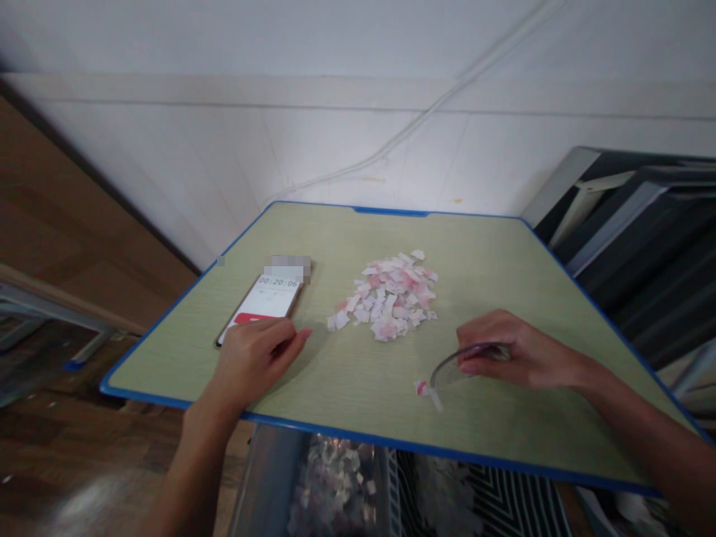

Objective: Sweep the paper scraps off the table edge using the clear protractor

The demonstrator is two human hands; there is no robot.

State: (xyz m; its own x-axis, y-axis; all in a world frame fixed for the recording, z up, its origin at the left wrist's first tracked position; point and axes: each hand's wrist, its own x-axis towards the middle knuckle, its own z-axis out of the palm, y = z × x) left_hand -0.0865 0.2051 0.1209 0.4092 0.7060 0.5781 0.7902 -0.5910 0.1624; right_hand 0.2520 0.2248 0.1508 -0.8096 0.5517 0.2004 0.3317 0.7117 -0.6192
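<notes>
Displaying "00:20:06": phone [284,297] | right grip [500,349]: clamped on curved piece [447,377] | left grip [254,354]: curled together

One head-worn view faces forward and down — near the table [481,261].

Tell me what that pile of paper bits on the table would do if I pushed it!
The pile of paper bits would probably spread apart, because it looks like lots of loose pieces. Each piece is small and looks thin, so it's likely very light. They probably wouldn't roll, since they look flat, not round.
</notes>
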